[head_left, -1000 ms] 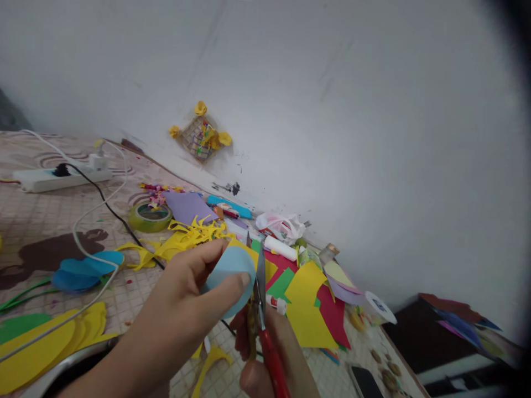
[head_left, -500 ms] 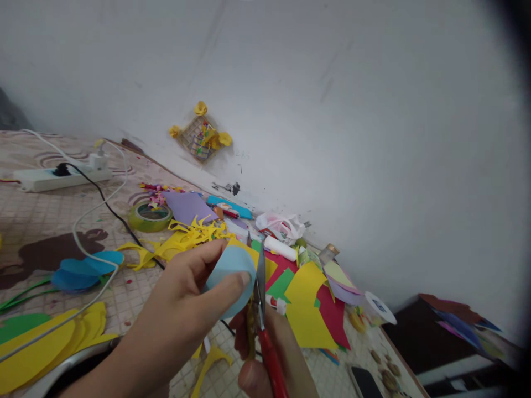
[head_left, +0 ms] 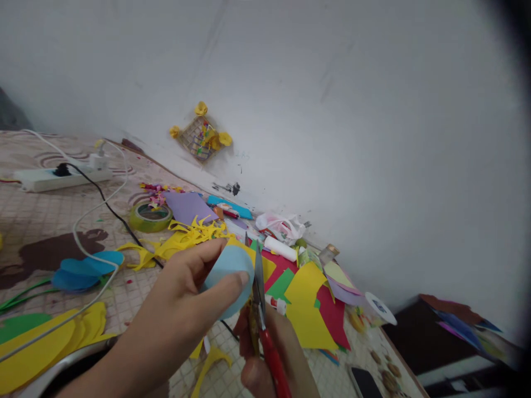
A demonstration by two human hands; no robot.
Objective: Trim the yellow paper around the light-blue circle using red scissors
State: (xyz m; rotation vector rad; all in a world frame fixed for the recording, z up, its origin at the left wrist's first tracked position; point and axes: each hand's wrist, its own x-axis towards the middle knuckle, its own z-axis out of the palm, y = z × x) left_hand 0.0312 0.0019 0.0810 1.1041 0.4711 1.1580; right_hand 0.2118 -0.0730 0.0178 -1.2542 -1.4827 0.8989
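My left hand [head_left: 188, 304] is closed on a light blue paper piece [head_left: 230, 268] with a rounded edge, the thumb pressed flat on top. Yellow paper [head_left: 263, 264] lies directly behind the blue and sticks out past it toward the scissors. My right hand [head_left: 274, 354] grips scissors [head_left: 260, 304] with a red handle, fingers wrapped round the grips. The blades point up and stand parted around the yellow paper, close beside the blue edge. Part of the scissors' far handle is hidden by my fingers.
Yellow paper scraps [head_left: 194, 237] and a tape roll [head_left: 150, 215] lie behind my hands. Left are blue cutouts [head_left: 83, 271], yellow cutouts [head_left: 50, 348], cables and a power strip [head_left: 62, 177]. Right are coloured sheets [head_left: 311, 309], a plastic cup [head_left: 377, 309] and a phone [head_left: 365, 382].
The scissors have shifted very slightly, their blade tips a little to the left. My left hand and the paper have barely moved.
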